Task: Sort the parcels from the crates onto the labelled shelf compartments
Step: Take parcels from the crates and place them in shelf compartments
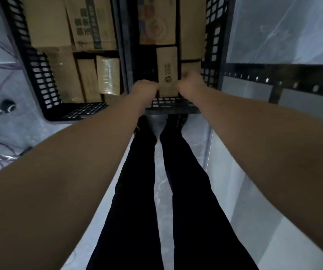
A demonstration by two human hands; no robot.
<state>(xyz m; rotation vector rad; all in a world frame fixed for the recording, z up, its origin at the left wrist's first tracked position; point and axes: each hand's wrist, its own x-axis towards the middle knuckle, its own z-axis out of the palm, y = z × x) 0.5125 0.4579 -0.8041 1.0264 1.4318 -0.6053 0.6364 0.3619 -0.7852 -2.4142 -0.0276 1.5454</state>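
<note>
Below, left hand (145, 88) and right hand (191, 82) gripping parcel (167, 67), print blurred

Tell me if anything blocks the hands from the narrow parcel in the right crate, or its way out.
Nothing visible does. The left hand and right hand hold the narrow parcel at its near end, one each side. Other boxes only flank it in the right crate; nothing lies on it. The labelled compartments are out of view.

Both bare arms stretch toward 12 o'clock and come closer together. The left hand (146, 89) and the right hand (190, 82) have curled fingers and grip the narrow parcel (167, 69) between them
</note>
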